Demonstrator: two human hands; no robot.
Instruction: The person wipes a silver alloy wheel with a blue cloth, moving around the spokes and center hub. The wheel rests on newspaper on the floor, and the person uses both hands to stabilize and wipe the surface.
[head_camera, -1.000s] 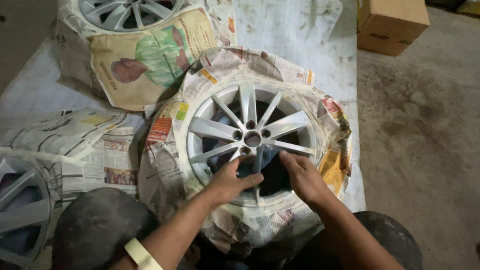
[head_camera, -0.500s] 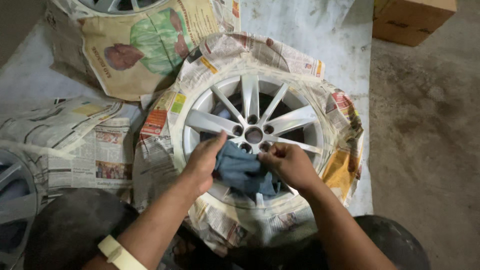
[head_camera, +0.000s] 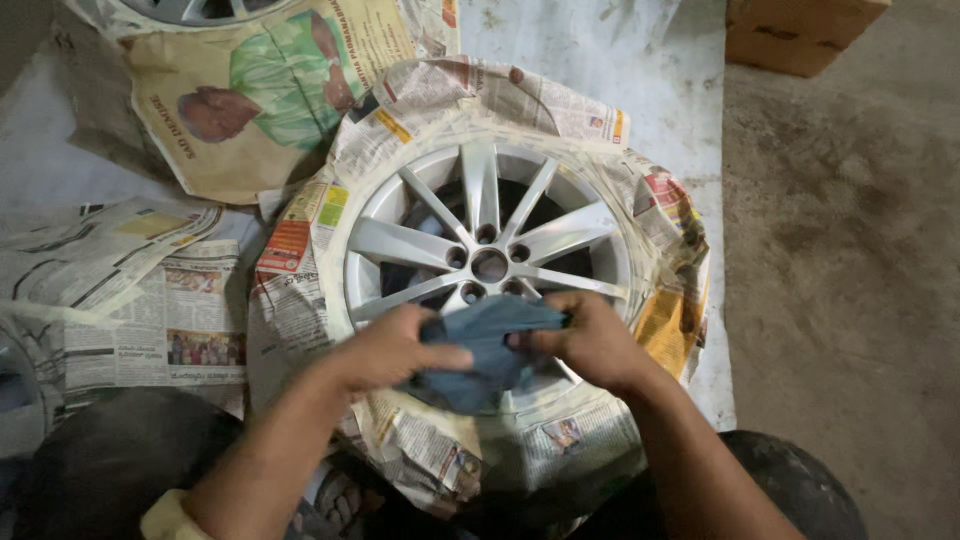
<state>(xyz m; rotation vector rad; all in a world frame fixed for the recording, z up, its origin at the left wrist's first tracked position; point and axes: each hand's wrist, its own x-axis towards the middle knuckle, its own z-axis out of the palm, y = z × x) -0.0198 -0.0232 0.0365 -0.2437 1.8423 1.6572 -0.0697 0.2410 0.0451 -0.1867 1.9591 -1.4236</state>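
Both hands gripping blue cloth (head_camera: 480, 350) over silver alloy wheel (head_camera: 487, 262).
Left hand (head_camera: 395, 347) pinching it at 9 o'clock, right hand (head_camera: 590, 342) at 3; newspaper masking (head_camera: 400, 120) wrapping tyre.

Lighting: dim, warm, indoor; source not visible. Brightest area: silver wheel (head_camera: 490, 250) spokes and pale sheet beyond the hands, soft sheen, no hard glare. Shadows: deep below the hands and at the lower corners, detail lost. Focus: fair at centre; both hands slightly motion-blurred. Edges: soft, mildly stretched, grainy.
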